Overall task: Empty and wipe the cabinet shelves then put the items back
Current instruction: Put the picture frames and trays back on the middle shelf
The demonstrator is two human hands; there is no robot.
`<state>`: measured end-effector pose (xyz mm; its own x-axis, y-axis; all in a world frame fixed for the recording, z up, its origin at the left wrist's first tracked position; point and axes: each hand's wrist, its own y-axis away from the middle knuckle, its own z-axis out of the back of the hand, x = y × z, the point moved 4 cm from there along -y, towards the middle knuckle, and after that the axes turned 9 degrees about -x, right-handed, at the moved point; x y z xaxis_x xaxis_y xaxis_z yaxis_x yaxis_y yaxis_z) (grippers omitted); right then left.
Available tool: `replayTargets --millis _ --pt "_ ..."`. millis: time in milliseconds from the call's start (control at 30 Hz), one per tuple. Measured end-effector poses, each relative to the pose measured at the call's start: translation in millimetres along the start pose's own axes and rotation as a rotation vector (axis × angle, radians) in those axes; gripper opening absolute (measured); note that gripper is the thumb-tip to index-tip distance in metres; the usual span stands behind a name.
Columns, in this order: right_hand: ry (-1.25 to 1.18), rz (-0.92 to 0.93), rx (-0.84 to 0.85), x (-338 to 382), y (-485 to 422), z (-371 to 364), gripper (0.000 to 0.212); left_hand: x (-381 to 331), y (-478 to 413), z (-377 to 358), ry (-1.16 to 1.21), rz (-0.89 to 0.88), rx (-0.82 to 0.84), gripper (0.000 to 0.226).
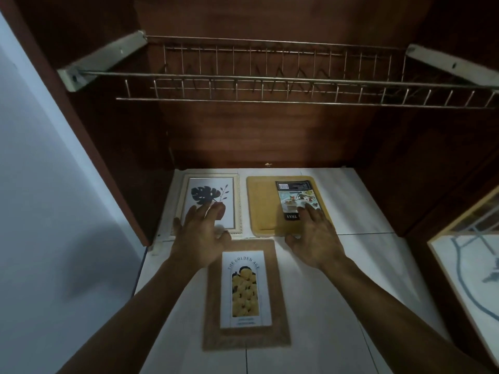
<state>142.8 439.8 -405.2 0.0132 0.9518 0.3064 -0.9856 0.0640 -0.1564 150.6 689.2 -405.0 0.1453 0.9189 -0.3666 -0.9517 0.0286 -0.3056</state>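
Two bare forearms are stretched forward from the bottom edge. The left hand (pixel 198 236) is held palm down with its fingers spread and relaxed over the lower part of a white frame (pixel 213 193); nothing is gripped. The right hand (pixel 317 236) is likewise spread flat, its fingertips over the near end of the label on a tray (pixel 262 206). Whether either hand actually touches cannot be told.

Between the wrists a brown frame (pixel 245 338) is laid flat, its long axis running away from the camera and its title end pointed at the cabinet (pixel 243 130). The white frame and the tray are set side by side just beyond it, both lengthwise the same way; the tray's label is seen upside down.

All three are laid on a white tiled surface (pixel 364 265) between the cabinet's dark wooden walls. A wire rack (pixel 270 76) is hung across above. A pale wall (pixel 40 184) is seen at left, and a light-framed picture (pixel 464 279) at right.
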Motion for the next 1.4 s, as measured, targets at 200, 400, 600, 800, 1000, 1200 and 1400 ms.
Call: replayTargets --millis 200,400,600,800,1000,1200,1400 --pt "0.047 -0.06 0.059 -14 -18 -13 0.09 13 -11 -15 -0.102 0.017 -0.013 0.06" --pt "0.046 -0.136 0.021 -23 -24 -19 0.098 28 -15 -25 -0.179 0.113 0.041 0.058" --pt "0.077 -0.18 0.037 -26 -23 -22 0.097 43 -14 -27 -0.122 0.235 0.064 0.085" --pt "0.102 -0.242 0.036 -29 -21 -22 0.104 51 -12 -32 -0.001 0.341 0.064 0.105" --pt "0.192 -0.337 0.107 -27 -31 -12 0.113 60 -13 -34 -0.056 0.41 0.08 0.117" --pt "0.068 -0.427 0.129 -36 -41 -10 0.119 53 -19 -27 0.11 0.384 -0.013 0.116" --pt "0.017 -0.506 0.082 -39 -45 -12 0.12 51 -24 -29 0.063 0.43 0.017 0.127"
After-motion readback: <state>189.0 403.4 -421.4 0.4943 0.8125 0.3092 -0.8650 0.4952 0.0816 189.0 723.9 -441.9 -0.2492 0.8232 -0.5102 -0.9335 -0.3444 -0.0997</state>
